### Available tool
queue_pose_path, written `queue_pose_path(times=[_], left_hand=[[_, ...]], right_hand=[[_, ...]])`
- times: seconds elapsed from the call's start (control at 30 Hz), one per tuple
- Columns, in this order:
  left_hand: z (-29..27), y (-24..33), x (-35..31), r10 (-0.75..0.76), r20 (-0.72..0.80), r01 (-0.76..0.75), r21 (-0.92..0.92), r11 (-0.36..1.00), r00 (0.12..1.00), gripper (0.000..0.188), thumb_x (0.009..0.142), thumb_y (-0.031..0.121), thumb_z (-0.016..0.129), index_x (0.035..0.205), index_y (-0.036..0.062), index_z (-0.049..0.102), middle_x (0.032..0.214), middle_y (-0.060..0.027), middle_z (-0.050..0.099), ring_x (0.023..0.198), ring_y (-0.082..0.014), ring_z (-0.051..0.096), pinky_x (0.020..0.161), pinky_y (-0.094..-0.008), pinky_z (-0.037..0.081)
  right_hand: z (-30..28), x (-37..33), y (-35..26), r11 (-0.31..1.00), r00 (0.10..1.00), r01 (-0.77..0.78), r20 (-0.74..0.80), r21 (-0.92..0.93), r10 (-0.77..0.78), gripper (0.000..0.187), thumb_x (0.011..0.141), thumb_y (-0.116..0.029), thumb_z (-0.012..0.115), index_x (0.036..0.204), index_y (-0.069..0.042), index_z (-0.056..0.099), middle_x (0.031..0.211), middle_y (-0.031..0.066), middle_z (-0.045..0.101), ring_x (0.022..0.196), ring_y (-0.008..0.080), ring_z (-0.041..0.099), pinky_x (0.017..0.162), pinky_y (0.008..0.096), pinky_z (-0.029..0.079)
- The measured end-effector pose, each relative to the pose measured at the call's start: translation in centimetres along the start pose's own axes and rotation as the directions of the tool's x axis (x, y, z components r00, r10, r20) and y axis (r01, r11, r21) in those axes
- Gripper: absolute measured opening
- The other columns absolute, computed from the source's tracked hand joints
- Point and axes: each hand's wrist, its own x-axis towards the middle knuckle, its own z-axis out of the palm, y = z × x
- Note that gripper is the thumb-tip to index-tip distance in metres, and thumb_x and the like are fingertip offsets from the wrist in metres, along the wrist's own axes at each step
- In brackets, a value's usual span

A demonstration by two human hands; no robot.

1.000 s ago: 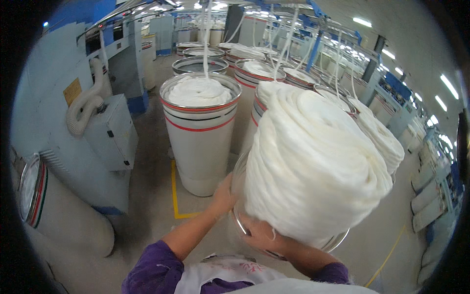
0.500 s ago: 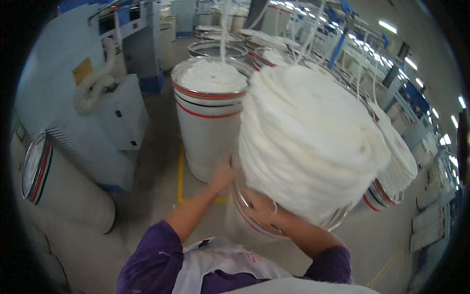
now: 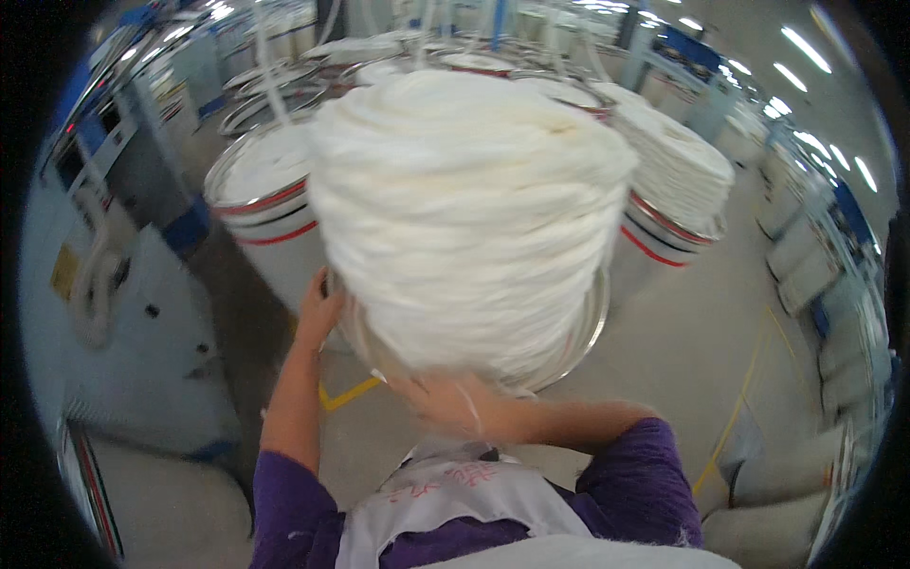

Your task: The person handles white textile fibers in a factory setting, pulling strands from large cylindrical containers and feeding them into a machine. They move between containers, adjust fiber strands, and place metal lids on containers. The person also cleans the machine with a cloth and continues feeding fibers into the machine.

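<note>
Directly in front of me stands a large can with a shiny metal rim. A tall, thick coil of white fibre sliver rises far above it and hides most of the can. My left hand is at the left side of the rim, its fingers curled against the edge. My right hand lies across the near side, low against the can and just below the sliver. Motion smears its fingers, so their grip is unclear.
A white can with red and black bands stands at left, filled with sliver. Another can at right carries heaped sliver. Grey machine housing fills the left side. Yellow lines mark the floor; strands hang behind.
The sliver-filled can now stands more upright and centred in my view, which has swung right. My left hand remains by its left rim; my right hand has shifted along the near side.
</note>
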Motion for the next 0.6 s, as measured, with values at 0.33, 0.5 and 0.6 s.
queue_pose_path(times=[0.33,0.5,0.6], left_hand=[[-0.8,-4.1,-7.6,0.208,-0.017,-0.202,-0.324,0.924,0.978,0.057,0.089,0.010,0.052,0.143,-0.0037,0.037,0.141,-0.0179,0.046,0.127,-0.0278,0.046,0.108,-0.0350,0.032],[-1.8,-2.3,-15.7,0.098,-0.130,-0.134,-0.312,0.941,0.987,0.071,0.085,0.004,0.049,0.150,-0.0047,0.022,0.152,-0.0206,0.031,0.137,-0.0321,0.034,0.115,-0.0385,0.022],[-2.0,0.2,-20.1,0.028,-0.131,-0.085,-0.450,0.889,0.991,0.076,0.084,0.002,0.048,0.152,-0.0027,0.015,0.156,-0.0208,0.022,0.140,-0.0332,0.027,0.116,-0.0399,0.019]], right_hand=[[-0.6,-12.5,7.0,0.947,0.966,-0.122,0.181,-0.298,0.182,0.031,0.076,-0.035,0.073,0.095,-0.012,0.062,0.090,0.0103,0.067,0.086,0.0317,0.066,0.074,0.0430,0.054],[-2.4,-12.6,6.9,0.926,0.955,-0.086,0.236,-0.367,0.182,0.038,0.073,-0.034,0.074,0.102,-0.012,0.065,0.108,0.0114,0.068,0.103,0.0286,0.066,0.090,0.0422,0.053],[-2.8,-11.9,8.4,0.902,0.950,-0.069,0.247,-0.425,0.189,0.045,0.078,-0.028,0.071,0.118,-0.013,0.062,0.125,0.0119,0.062,0.115,0.0271,0.061,0.102,0.0413,0.046]])
